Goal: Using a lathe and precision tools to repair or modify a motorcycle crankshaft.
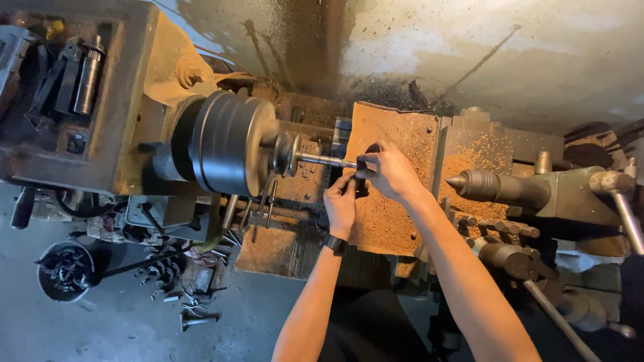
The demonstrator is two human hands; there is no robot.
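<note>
Now both hands (365, 184) grip shaft (329, 160) — lathe (228, 141)

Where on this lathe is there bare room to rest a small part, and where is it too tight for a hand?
The chip-dusted flat plate between the left hand and the tailstock centre is bare. It is crowded where the right hand meets the shaft by the chuck, and among the levers below it.
</note>
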